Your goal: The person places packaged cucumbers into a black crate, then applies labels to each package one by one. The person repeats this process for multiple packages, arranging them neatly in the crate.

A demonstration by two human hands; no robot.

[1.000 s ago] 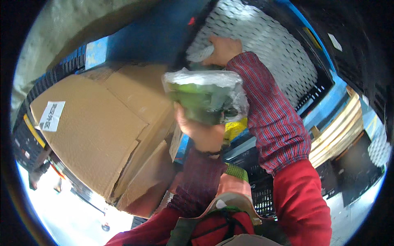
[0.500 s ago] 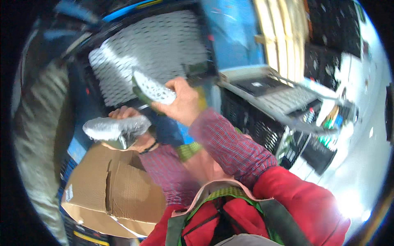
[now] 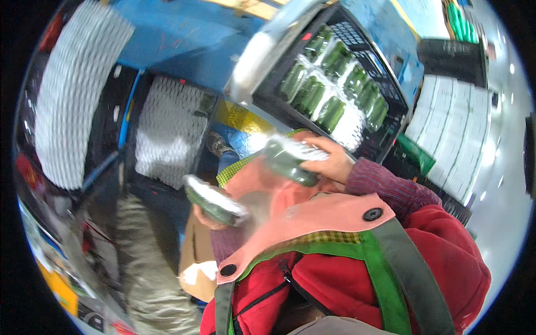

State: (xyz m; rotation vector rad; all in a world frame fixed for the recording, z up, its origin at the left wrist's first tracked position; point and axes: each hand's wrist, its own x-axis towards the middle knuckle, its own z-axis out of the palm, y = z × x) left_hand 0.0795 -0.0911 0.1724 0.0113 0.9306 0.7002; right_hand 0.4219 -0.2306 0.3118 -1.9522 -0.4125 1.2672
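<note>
My left hand (image 3: 205, 219) grips a film-wrapped pack of green vegetables (image 3: 215, 202), white on its upper side, held low before my apron. In my right hand (image 3: 334, 161) is another pack, a wrapped tray of green vegetables (image 3: 287, 162), blurred by motion; its white side faces up and right. Both packs are in the air, apart from each other. Just beyond my right hand stands a black crate (image 3: 365, 42) with several similar wrapped green packs (image 3: 329, 84) lying in rows. White netted foam (image 3: 352, 131) shows at its near end.
White netted foam sheeting (image 3: 167, 128) fills a black crate on the left, and a taller foam piece (image 3: 78, 95) stands farther left. A cardboard box (image 3: 196, 262) sits below my left hand. At right are a green crate (image 3: 414, 155) and stacked white boxes (image 3: 449, 134).
My view has turned right, bringing the crate of green packs close. Both hands have drawn back from beside the foam-filled crate to before my apron, each still holding a pack.
</note>
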